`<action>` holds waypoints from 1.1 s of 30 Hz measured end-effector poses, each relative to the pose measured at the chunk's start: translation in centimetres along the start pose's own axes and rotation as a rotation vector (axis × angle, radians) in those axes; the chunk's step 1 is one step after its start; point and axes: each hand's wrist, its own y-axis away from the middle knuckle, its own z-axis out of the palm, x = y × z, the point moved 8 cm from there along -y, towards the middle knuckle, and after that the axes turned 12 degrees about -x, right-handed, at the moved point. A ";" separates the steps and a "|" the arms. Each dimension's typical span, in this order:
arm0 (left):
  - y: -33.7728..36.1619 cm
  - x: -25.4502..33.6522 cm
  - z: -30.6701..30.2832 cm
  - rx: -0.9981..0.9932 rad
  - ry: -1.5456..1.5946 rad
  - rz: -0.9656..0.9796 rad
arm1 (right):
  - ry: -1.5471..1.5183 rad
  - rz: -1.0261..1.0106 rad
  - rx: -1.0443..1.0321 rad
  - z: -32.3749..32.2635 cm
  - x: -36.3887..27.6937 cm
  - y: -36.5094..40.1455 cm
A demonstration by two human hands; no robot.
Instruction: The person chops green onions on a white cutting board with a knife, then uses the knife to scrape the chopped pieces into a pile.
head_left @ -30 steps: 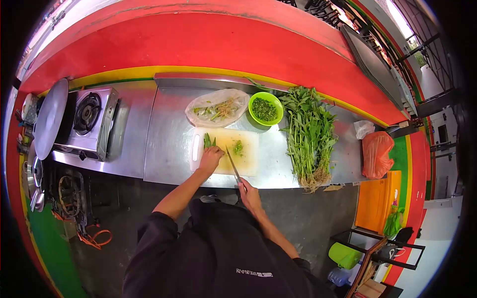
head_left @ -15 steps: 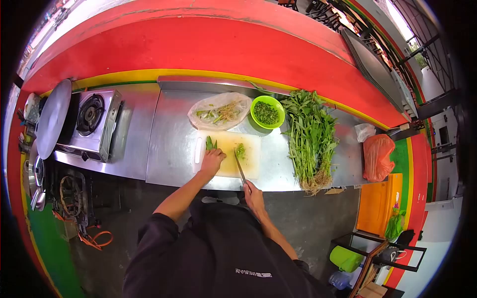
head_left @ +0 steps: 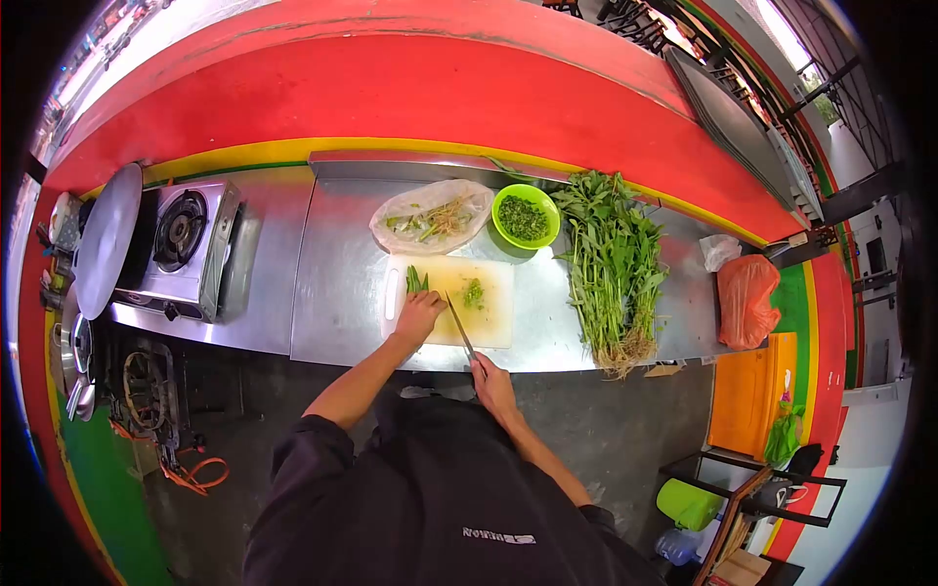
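Both hands are at work over the white cutting board (head_left: pixel 498 327), taken here as the centre of the dial with twelve towards the red wall (head_left: pixel 391 93); the left hand (head_left: pixel 420 314), at about eight o'clock on the board, is curled down over a small bunch of green stems (head_left: pixel 417 280), whose tips stick out past the knuckles towards twelve; the undersides of its fingers are hidden. The right hand (head_left: pixel 493 386), off the near edge at five, is wrapped round the handle of a knife (head_left: pixel 459 322); the blade slants over the board with its tip towards eleven, just beside the left hand; whether its edge touches the board I cannot tell. A little heap of chopped greens (head_left: pixel 473 293) lies on the board near two, to the right of the blade.

Close beyond the board, between eleven and twelve, sits a clear plastic bag (head_left: pixel 410 231) holding rooty trimmings; at one to two stands a lime-green bowl (head_left: pixel 501 234) with chopped leaves inside; near three a large leafy bundle (head_left: pixel 614 269) lies on the steel counter (head_left: pixel 332 264), its roots towards six; farther out at three is an orange plastic bag (head_left: pixel 747 301); well apart, between nine and ten, stands a gas stove (head_left: pixel 181 230).
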 end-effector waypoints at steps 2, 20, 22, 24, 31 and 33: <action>0.0 0.0 0.1 -0.004 -0.006 -0.001 | 0.010 -0.029 0.029 0.3 0.3 -0.1; 0.4 0.1 -0.5 0.059 0.034 0.006 | 0.046 -0.093 0.087 1.8 0.3 -1.6; 0.4 0.1 -0.5 0.054 0.022 0.001 | 0.070 -0.119 0.104 2.3 0.9 -2.3; 0.2 0.1 -0.4 0.031 0.031 -0.003 | 0.093 -0.145 0.125 2.6 0.8 -2.7; 0.5 -0.6 -0.7 0.143 0.120 -0.025 | 0.042 -0.140 0.138 2.3 -0.5 -3.3; 0.6 -0.5 -0.5 0.136 0.097 -0.029 | 0.020 -0.126 0.116 2.2 -0.4 -3.0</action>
